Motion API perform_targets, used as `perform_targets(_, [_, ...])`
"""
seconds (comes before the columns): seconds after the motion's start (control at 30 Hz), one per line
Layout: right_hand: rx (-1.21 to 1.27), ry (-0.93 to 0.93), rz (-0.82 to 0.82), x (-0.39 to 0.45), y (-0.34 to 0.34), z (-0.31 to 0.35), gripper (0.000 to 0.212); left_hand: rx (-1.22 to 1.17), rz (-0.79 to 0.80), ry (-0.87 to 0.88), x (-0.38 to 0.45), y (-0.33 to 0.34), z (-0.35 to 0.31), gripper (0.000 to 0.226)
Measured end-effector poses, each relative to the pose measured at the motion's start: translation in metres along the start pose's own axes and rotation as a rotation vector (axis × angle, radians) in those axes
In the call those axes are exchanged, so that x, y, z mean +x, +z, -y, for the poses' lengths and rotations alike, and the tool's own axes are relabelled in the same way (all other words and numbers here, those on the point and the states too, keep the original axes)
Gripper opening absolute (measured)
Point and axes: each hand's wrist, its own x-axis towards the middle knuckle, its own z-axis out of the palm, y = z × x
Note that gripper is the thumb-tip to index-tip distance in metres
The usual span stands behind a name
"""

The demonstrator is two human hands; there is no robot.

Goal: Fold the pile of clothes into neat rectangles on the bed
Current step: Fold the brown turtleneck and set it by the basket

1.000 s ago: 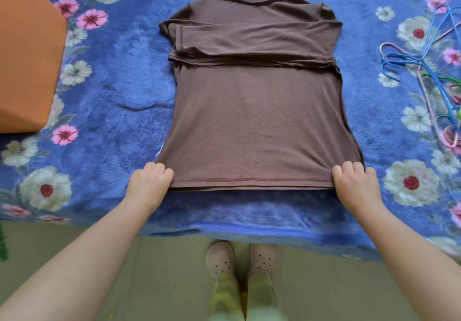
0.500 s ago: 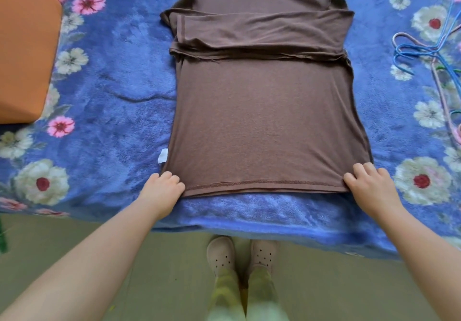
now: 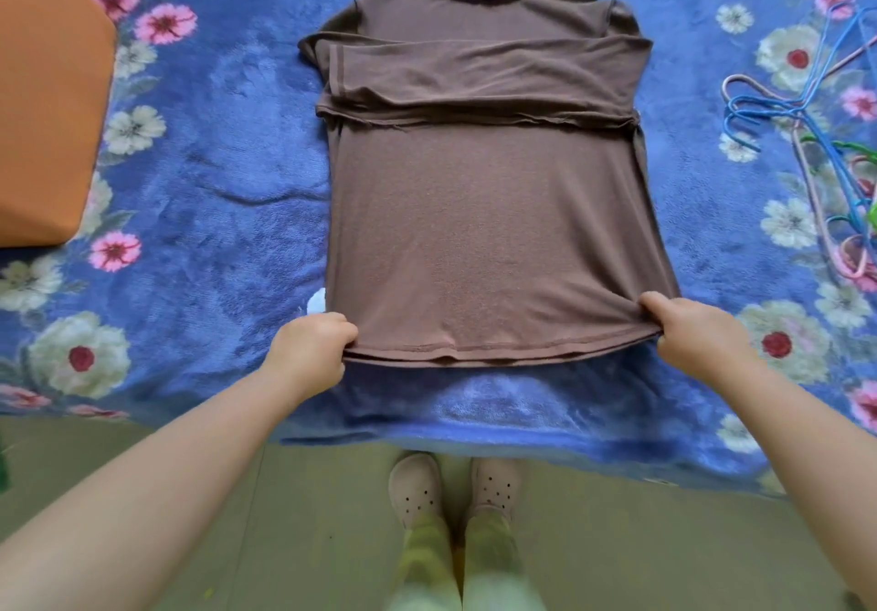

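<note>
both bare arms reach forward; left hand (image 3: 311,347) and right hand (image 3: 690,333) each pinch a hem corner of the shirt (image 3: 489,231), fingers curled.

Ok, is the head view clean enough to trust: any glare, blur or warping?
Head view: even, soft light, no glare; the brown shirt and both hands, left hand and right hand, look sharp; wide-angle warping bends the blanket edge and stretches the forearms at the corners; the hangers are cut by the right border.

A plain brown shirt (image 3: 489,212) lies on a blue blanket (image 3: 228,174) patterned with white and pink flowers. An orange cushion (image 3: 42,102) sits at its left edge, blue, pink and green hangers (image 3: 816,136) at its right.
</note>
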Motion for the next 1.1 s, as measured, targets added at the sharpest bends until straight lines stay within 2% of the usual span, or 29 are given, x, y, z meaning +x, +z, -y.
perform_targets(0.1, [-0.144,-0.054,0.157,-0.009,-0.021,-0.002,0.036,0.123,0.164,-0.077,-0.002,-0.028,0.001,0.026])
perform_targets(0.17, [-0.213,-0.082,0.330,-0.013,-0.034,0.002,0.023,0.110,0.269,-0.065,-0.003,-0.045,0.005,0.048])
perform_targets(0.23, [-0.254,-0.065,0.575,-0.021,-0.046,0.009,0.014,0.096,0.511,0.000,-0.005,-0.060,0.007,0.063])
perform_targets(0.33, [-0.364,0.030,0.943,-0.033,-0.059,0.024,0.025,0.226,0.901,0.084,-0.013,-0.076,0.000,0.051])
perform_targets(0.37, [-0.422,0.047,1.035,-0.037,-0.062,0.029,0.026,0.299,0.974,0.101,-0.016,-0.079,-0.004,0.046])
perform_targets(0.43, [-0.520,0.023,1.101,-0.044,-0.063,0.037,0.027,0.393,1.034,0.102,-0.019,-0.085,-0.014,0.040])
perform_targets(0.53, [-0.504,0.019,1.082,-0.046,-0.069,0.036,0.027,0.405,1.012,0.080,-0.018,-0.094,-0.012,0.038])
perform_targets(0.6, [-0.447,0.033,1.019,-0.039,-0.074,0.029,0.027,0.323,0.967,0.034,-0.007,-0.093,0.004,0.041])
perform_targets(0.67, [-0.349,0.026,0.845,-0.026,-0.081,0.017,0.020,0.215,0.845,0.003,0.004,-0.096,0.017,0.042])
perform_targets(0.73, [-0.220,0.025,0.601,-0.006,-0.092,0.007,0.007,0.142,0.644,0.009,0.020,-0.107,0.025,0.038])
perform_targets(0.83, [-0.176,0.013,0.365,0.031,-0.110,-0.006,0.012,0.021,0.429,-0.047,0.045,-0.124,0.033,0.038])
perform_targets(0.97, [-0.262,0.019,0.337,0.068,-0.120,-0.004,0.034,-0.085,0.344,-0.160,0.071,-0.113,0.043,0.028])
perform_targets(1.1, [-0.398,0.071,0.275,0.103,-0.117,0.009,0.033,-0.344,0.284,-0.325,0.093,-0.093,0.052,0.016])
